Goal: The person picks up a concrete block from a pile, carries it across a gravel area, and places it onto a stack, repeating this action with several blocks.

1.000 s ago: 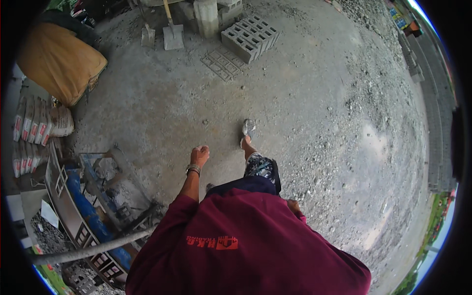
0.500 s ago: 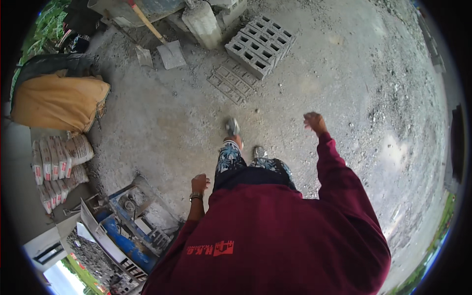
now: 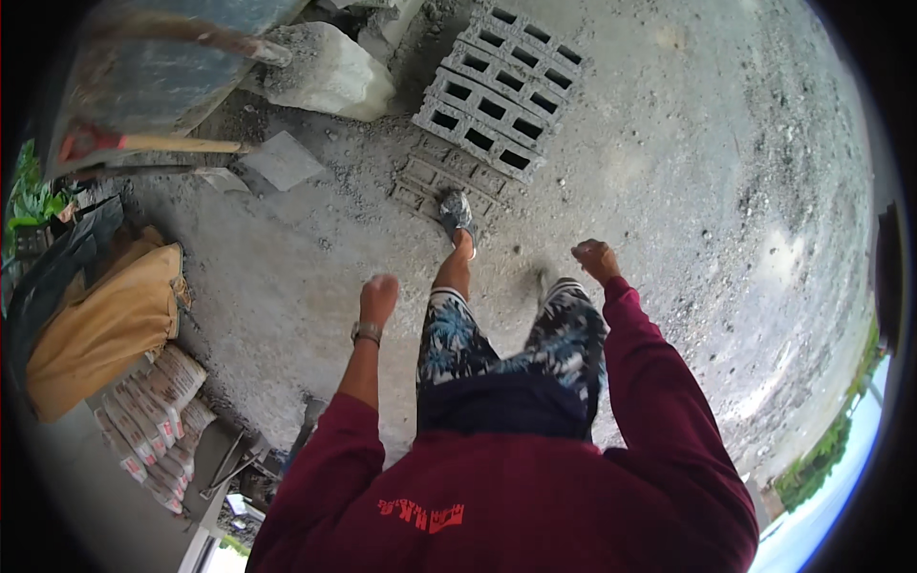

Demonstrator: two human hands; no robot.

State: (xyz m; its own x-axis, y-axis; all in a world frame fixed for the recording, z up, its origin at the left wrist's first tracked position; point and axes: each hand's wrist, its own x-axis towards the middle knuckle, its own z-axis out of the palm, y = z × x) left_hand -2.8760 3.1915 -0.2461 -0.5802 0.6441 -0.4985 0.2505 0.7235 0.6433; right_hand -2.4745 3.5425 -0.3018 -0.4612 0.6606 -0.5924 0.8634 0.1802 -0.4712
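My left hand (image 3: 379,298), with a watch (image 3: 366,331) on its wrist, hangs in front of me, its fingers curled in and slightly blurred. Nothing shows in it. On the other side my right hand (image 3: 596,260) is loosely closed, likewise with nothing visible in it. Both hands are in the air, apart from any object. Ahead of my feet stands a block of grey hollow concrete blocks (image 3: 501,91), set close together with their holes facing up. One shoe (image 3: 456,212) is by the block-shaped imprints (image 3: 449,172) on the ground; my other foot is blurred.
Shovels lie at the far left, one with a square blade (image 3: 284,160) and a red-handled wooden shaft (image 3: 181,143). Behind them are a rough concrete lump (image 3: 334,76) and a metal container (image 3: 143,72). An orange tarp (image 3: 110,310) and stacked bags (image 3: 148,411) line the left. Gravel covers the ground.
I have stepped forward, so the concrete blocks and shovels are nearer. My left hand has swung forward; my right hand has lowered slightly, its fingers now more curled.
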